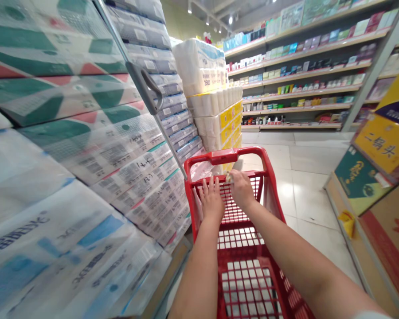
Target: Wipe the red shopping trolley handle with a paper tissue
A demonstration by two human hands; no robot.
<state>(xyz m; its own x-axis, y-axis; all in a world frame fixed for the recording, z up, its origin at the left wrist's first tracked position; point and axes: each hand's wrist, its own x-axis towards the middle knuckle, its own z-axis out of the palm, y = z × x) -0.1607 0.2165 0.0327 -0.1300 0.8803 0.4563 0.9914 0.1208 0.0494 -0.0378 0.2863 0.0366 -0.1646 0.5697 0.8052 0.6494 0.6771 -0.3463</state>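
A red rolling shopping basket (224, 155) stands below me, its lattice sides and floor showing. My left hand (213, 199) is flat with its fingers spread, the fingertips at the far rim bar. Beside it, my right hand (243, 189) is closed near the same bar. A small pale, crumpled piece (229, 178) sticks out at its fingers; what it is I cannot make out. From the basket's left corner a metal rod rises to a grey pull handle (146, 87). I see nothing lying inside the basket.
Stacked tissue packs (113, 150) wall the left side, close to the basket. Toilet roll packs (213, 102) stand ahead. Full shelves (302, 84) line the back. Boxes (365, 173) stand on a low platform at right, across the tiled floor (307, 190).
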